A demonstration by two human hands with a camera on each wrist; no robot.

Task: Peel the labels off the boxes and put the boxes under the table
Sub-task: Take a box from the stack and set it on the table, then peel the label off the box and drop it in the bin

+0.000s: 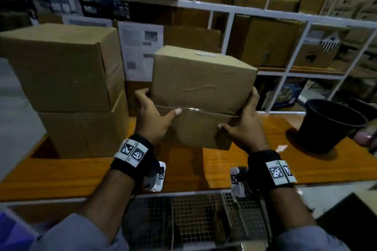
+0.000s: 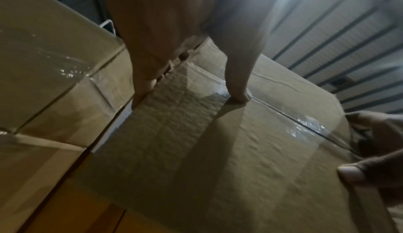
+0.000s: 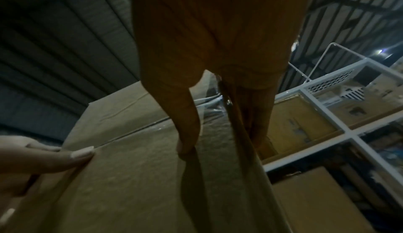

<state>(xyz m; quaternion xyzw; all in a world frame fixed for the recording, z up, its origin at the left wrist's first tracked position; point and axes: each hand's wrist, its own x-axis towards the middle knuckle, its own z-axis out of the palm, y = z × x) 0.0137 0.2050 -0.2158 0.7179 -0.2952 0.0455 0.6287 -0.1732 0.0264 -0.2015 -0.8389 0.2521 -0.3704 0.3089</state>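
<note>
A plain cardboard box (image 1: pixel 202 87) is tilted toward me over the orange table (image 1: pixel 61 173), its taped seam facing me. My left hand (image 1: pixel 152 114) grips its left side, thumb pressed on the seam. My right hand (image 1: pixel 244 122) grips the right side, thumb on the near face. The left wrist view shows my left hand (image 2: pixel 191 90) at the corner of the box (image 2: pixel 240 150). In the right wrist view my right hand (image 3: pixel 218 142) clasps the box (image 3: pixel 135 176) edge. A small white scrap (image 1: pixel 204 54) sits on the box's top face.
Two stacked boxes (image 1: pixel 61 67) stand at the table's left. Behind them a box bears a white label (image 1: pixel 140 51). A black bucket (image 1: pixel 330 126) stands at the right. White shelving (image 1: pixel 230 32) full of cartons lines the back. Wire mesh (image 1: pixel 193 220) lies below the table's near edge.
</note>
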